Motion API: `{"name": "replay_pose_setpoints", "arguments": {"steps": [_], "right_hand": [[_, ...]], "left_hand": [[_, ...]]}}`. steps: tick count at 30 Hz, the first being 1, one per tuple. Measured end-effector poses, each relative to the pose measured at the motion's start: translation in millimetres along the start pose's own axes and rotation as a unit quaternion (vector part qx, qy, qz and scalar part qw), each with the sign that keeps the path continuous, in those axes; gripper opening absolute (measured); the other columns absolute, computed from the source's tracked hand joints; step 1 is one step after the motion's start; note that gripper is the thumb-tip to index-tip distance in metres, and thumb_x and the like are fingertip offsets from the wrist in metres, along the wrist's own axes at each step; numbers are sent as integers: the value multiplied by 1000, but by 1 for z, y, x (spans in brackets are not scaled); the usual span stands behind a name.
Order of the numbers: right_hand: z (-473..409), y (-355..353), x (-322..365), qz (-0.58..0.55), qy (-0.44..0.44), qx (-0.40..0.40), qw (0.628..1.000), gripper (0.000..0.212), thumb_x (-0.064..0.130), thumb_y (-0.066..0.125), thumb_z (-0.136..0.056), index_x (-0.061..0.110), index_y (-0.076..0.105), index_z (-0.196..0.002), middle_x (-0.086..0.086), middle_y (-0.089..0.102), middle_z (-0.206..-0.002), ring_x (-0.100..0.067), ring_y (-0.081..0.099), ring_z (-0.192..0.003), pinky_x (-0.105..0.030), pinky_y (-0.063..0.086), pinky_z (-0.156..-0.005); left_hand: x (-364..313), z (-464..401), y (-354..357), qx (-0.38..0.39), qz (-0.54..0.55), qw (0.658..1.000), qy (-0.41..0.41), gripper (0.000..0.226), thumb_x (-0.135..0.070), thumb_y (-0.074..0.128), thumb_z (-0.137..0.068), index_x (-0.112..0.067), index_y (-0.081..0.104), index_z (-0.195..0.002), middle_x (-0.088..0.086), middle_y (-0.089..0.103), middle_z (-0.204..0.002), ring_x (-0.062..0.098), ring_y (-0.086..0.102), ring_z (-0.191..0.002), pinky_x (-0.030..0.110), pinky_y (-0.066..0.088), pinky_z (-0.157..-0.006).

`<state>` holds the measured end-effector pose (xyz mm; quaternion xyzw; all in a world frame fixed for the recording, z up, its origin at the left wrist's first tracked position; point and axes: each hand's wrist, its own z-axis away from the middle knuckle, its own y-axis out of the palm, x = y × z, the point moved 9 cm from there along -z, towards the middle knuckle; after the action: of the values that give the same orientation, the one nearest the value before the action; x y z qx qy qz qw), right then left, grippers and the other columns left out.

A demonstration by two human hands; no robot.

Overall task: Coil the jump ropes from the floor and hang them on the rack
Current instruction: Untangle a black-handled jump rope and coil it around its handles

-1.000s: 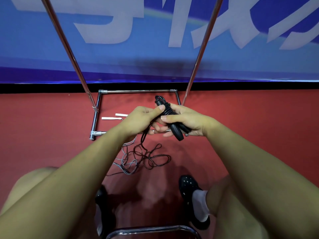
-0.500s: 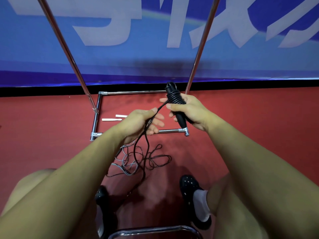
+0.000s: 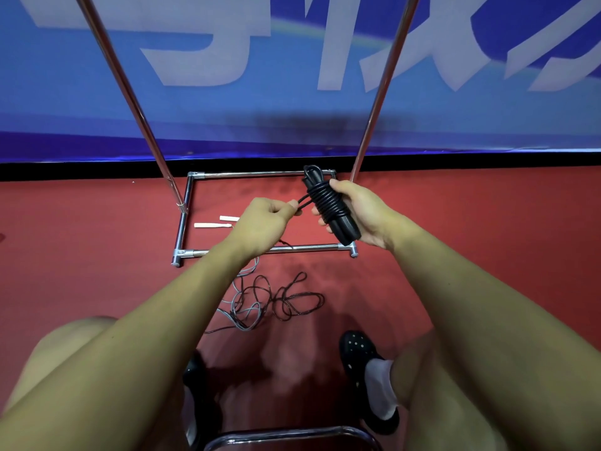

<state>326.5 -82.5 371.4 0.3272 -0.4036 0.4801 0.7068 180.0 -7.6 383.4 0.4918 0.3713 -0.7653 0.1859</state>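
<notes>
Gripping the black jump rope (image 3: 328,203), cord wound round its handles, the right hand (image 3: 361,213) holds it above the rack (image 3: 257,174) base. Left hand (image 3: 263,222) fingers pinch the cord's loose end. More ropes (image 3: 276,299) lie tangled on the floor (image 3: 81,255) just before the rack.

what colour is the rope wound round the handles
Black, seen in the head view: the coiled black jump rope.
</notes>
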Motion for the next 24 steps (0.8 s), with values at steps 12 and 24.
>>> {"name": "replay_pose_setpoints", "arguments": {"steps": [12,24], "right_hand": [[-4,13,-1,142,-101,8,985,26,31,55,-106,15,71,-119,9,68,-87,-7,57,-78,-20,48,-75],[5,17,10,234,-133,-52,962,48,30,92,-73,18,64,-109,-1,70,-101,-6,64,-84,-25,53,-80]], "left_hand": [[-1,-2,1,22,-69,997,17,54,-47,38,-106,-16,75,-83,-2,50,-63,7,35,-38,31,29,-54],[9,1,-2,32,-19,998,-49,69,-77,52,-88,-15,55,-57,-2,40,-51,14,29,-43,32,23,-55]]}}
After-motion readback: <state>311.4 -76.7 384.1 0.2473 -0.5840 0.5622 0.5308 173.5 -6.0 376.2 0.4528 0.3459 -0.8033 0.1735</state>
